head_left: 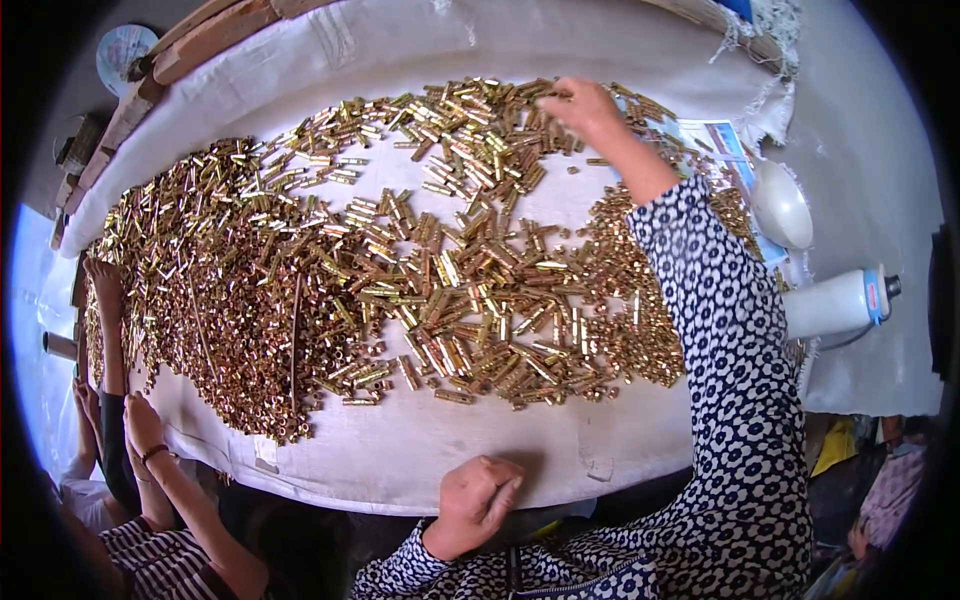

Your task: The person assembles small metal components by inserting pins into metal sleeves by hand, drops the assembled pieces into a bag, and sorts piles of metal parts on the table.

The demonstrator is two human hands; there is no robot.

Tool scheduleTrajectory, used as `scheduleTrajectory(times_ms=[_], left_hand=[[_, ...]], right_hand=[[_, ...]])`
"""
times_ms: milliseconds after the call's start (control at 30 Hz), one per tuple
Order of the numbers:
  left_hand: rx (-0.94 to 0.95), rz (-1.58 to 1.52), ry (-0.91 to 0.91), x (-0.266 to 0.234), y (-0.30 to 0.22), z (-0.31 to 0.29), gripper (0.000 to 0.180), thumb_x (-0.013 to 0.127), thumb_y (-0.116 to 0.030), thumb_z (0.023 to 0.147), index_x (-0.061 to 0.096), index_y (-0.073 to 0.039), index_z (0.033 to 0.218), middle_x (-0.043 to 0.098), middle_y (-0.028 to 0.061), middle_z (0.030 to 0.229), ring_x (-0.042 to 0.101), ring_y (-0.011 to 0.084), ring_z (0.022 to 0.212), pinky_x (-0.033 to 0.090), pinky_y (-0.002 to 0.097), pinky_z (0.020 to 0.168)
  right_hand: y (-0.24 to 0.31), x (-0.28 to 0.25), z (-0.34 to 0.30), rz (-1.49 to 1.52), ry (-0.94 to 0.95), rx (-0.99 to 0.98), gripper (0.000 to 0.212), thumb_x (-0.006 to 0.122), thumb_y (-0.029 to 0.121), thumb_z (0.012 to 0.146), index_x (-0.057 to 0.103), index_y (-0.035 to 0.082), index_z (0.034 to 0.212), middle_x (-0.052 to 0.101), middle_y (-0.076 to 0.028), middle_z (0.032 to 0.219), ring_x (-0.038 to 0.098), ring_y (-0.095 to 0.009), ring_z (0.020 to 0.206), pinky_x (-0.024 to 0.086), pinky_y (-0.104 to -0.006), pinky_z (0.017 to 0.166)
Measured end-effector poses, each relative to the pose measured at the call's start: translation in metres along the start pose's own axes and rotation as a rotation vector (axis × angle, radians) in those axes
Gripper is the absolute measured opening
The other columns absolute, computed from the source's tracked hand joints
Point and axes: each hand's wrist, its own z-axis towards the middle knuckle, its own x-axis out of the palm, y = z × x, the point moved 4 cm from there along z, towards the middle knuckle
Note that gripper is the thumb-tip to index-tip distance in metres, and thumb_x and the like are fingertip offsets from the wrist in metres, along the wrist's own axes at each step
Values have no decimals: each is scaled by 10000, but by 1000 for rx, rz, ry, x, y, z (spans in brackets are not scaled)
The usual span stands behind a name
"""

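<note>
Small brass-coloured metal sleeves (470, 290) lie in loose heaps over the pale-covered table (390, 450). My right hand (590, 112) is stretched over the sleeves at the table's far side. Its fingers are bent together in a pinch, and what is between them, if anything, cannot be made out. At the near edge my left hand (478, 505) rests as a fist, apart from the heaps. The inside of that fist is hidden. Shorter nut-like metal pieces (235, 350) form a dense pile at the left, and more small pieces (625, 270) lie by my right forearm.
At the right edge are a white bowl (782, 205), a white bottle (835, 303) and a printed sheet (728, 145). Thin rods (297, 340) lie on the left pile. Another person's hand (143, 425) and another hand (105, 285) are at the left edge. Bricks (215, 42) border the far side.
</note>
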Motion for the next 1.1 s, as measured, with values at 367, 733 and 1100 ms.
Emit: scheduleTrajectory(times_ms=[367,733,1100], left_hand=[[18,-64,37,-2,0,0,139,663,2,798,596,-30,916,651,97,853,634,265,720,510,342,615],[37,5,-51,-1,-5,0,87,632,-6,809,582,-2,879,619,140,831,609,313,722,492,365,618],[-72,41,-117,2,-10,-1,55,617,-16,834,587,-19,880,598,131,791,603,281,685,475,336,610]], right_hand=[[-13,58,44,31,-130,60,675,601,658,752,637,110,1145,626,-171,1122,585,-324,1053,441,-410,915],[107,88,-29,228,344,-397,635,612,635,726,647,147,1131,579,-141,1139,505,-299,1131,391,-426,965],[150,89,-115,7,385,-390,589,603,611,772,593,242,1231,537,-91,1254,461,-283,1205,347,-459,1040]])
